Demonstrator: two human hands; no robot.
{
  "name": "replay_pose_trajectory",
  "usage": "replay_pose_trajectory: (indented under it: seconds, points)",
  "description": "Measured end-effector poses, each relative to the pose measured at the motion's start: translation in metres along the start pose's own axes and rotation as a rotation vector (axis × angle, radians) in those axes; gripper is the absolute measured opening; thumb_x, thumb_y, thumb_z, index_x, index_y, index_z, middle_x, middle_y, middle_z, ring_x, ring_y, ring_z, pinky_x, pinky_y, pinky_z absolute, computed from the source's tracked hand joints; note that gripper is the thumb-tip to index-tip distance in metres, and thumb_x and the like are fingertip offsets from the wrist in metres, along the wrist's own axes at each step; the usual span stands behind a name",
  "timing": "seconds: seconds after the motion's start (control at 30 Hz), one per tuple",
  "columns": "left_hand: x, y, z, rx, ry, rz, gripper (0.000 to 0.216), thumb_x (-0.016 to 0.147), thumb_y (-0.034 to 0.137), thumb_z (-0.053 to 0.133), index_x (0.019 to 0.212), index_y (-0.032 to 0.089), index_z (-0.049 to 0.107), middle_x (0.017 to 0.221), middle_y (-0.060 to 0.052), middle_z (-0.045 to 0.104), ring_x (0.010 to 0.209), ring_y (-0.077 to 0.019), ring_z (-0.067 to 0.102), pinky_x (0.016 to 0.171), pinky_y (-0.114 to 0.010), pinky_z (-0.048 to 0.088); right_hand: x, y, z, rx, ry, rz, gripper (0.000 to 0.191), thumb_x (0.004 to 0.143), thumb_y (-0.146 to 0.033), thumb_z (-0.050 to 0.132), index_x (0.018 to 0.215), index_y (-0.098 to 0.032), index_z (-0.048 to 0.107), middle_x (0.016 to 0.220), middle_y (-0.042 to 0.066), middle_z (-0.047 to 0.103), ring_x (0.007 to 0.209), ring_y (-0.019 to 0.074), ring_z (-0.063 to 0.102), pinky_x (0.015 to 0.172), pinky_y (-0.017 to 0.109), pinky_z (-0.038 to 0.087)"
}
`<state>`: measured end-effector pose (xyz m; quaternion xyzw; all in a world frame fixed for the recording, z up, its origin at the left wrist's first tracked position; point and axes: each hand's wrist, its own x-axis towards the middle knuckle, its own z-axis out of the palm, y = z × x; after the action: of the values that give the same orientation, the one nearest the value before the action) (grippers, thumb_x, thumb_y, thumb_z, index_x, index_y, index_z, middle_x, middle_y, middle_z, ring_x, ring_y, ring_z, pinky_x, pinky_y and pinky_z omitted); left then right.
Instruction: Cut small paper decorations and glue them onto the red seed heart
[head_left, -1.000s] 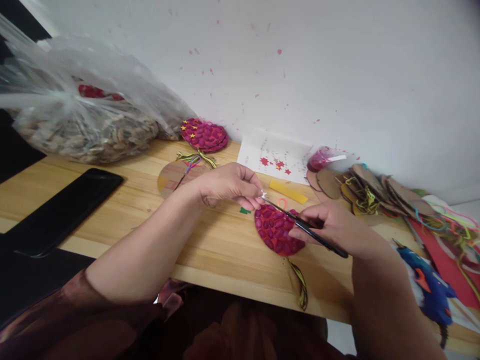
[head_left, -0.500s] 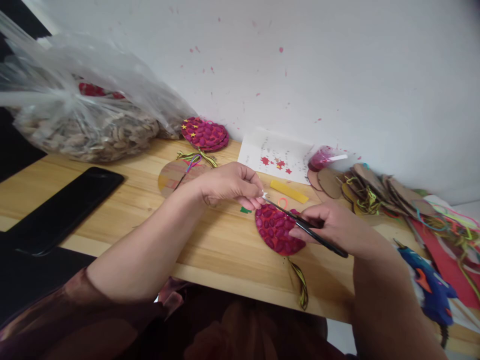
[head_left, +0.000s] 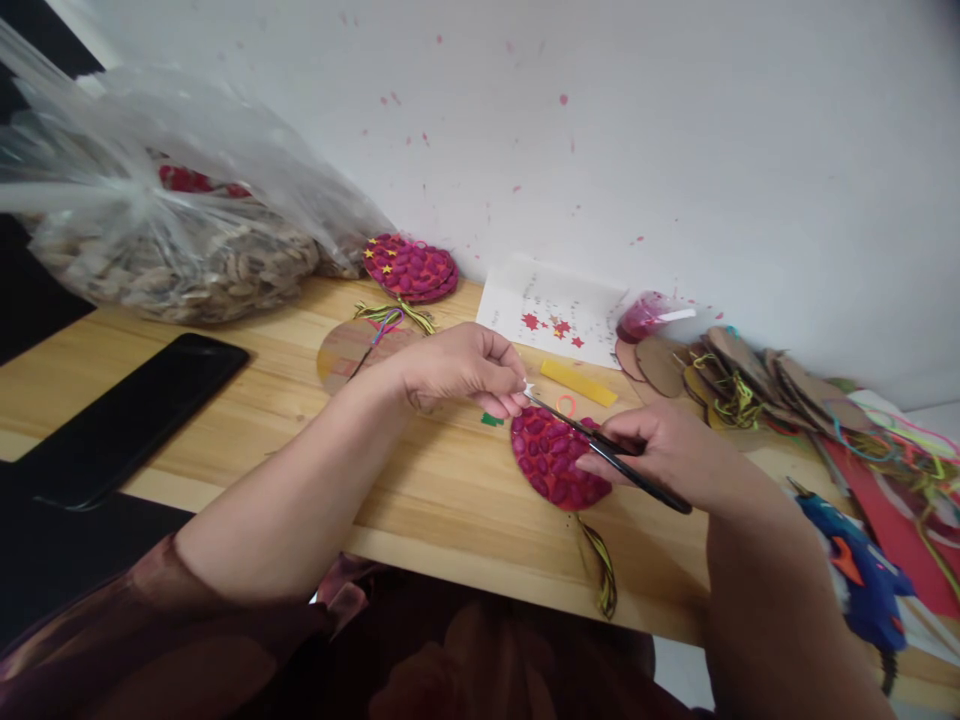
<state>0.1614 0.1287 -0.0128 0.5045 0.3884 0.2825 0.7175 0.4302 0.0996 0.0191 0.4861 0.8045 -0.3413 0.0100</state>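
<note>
Between thumb and fingertips, my left hand pinches a small white star-like piece, mostly hidden by the fingers. My right hand is closed around black-handled scissors, whose blade tips reach the white piece. Below the scissors lies a round disc covered in magenta pieces, with an orange loop at its top and a yellow-black tassel at its bottom. A green scrap lies just under my left fingers, beside a yellow strip farther back.
Left stand a plastic bag of shell-like pieces and a black phone-like slab. Magenta discs and a paper with red stars lie by the wall. Cardboard discs and a blue glue gun are at right.
Hardly anything differs. The scissor handles in my right hand have shifted very slightly up and left; my left hand keeps its pinch in the same place.
</note>
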Motion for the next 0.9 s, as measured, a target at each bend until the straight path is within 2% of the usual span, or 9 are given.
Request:
replay_pose_trajectory:
  seconds: [0.13, 0.27, 0.43, 0.63, 0.8, 0.9]
  points:
    - [0.0, 0.0, 0.0, 0.021, 0.021, -0.005, 0.006, 0.072, 0.012, 0.075, 0.075, 0.009, 0.071, 0.074, -0.009, 0.076, 0.064, -0.0133, 0.072, 0.063, -0.022, 0.059, 0.002, 0.003, 0.002, -0.02, 0.018, -0.015, 0.046, 0.079, -0.053, 0.069, 0.056, -0.018, 0.049, 0.056, -0.004, 0.036, 0.052, 0.0092, 0.031, 0.047, 0.024, 0.023]
    - [0.0, 0.002, 0.0, 0.061, 0.065, -0.005, 0.005, 0.073, 0.013, 0.075, 0.076, 0.011, 0.071, 0.074, -0.008, 0.075, 0.064, -0.0127, 0.071, 0.062, -0.022, 0.058, 0.002, 0.007, 0.002, -0.008, 0.016, -0.016, 0.044, 0.078, -0.053, 0.071, 0.058, -0.018, 0.052, 0.056, -0.005, 0.04, 0.052, 0.0089, 0.033, 0.047, 0.023, 0.024]
    - [-0.002, 0.005, 0.001, 0.082, 0.113, 0.013, 0.005, 0.075, 0.017, 0.074, 0.074, 0.013, 0.071, 0.072, -0.005, 0.074, 0.063, -0.0105, 0.068, 0.062, -0.02, 0.056, 0.002, 0.008, 0.002, 0.185, 0.099, 0.029, 0.041, 0.076, -0.051, 0.075, 0.06, -0.018, 0.056, 0.051, -0.005, 0.046, 0.045, 0.0082, 0.04, 0.044, 0.023, 0.027]
    - [-0.001, 0.002, 0.006, 0.099, 0.015, 0.024, 0.01, 0.074, 0.021, 0.076, 0.078, 0.013, 0.071, 0.072, -0.004, 0.073, 0.061, -0.0094, 0.066, 0.062, -0.02, 0.054, 0.011, -0.006, 0.016, 0.593, 0.29, 0.098, 0.032, 0.072, -0.046, 0.078, 0.074, -0.017, 0.065, 0.052, -0.002, 0.056, 0.041, 0.0099, 0.047, 0.04, 0.022, 0.034]
    - [0.001, -0.001, 0.017, 0.126, -0.066, 0.005, 0.008, 0.072, 0.014, 0.073, 0.079, 0.012, 0.07, 0.074, -0.004, 0.072, 0.063, -0.0091, 0.065, 0.062, -0.019, 0.052, 0.019, -0.02, 0.03, 0.732, 0.307, 0.066, 0.026, 0.071, -0.04, 0.077, 0.075, -0.016, 0.067, 0.053, -0.001, 0.06, 0.039, 0.01, 0.049, 0.037, 0.02, 0.034]
    - [0.001, -0.003, 0.023, 0.141, -0.099, -0.005, 0.009, 0.072, 0.014, 0.072, 0.079, 0.012, 0.069, 0.074, -0.003, 0.072, 0.065, -0.0097, 0.066, 0.063, -0.02, 0.052, 0.021, -0.022, 0.035, 0.772, 0.321, 0.074, 0.025, 0.069, -0.037, 0.078, 0.076, -0.016, 0.067, 0.049, -0.003, 0.056, 0.037, 0.0084, 0.045, 0.036, 0.019, 0.032]
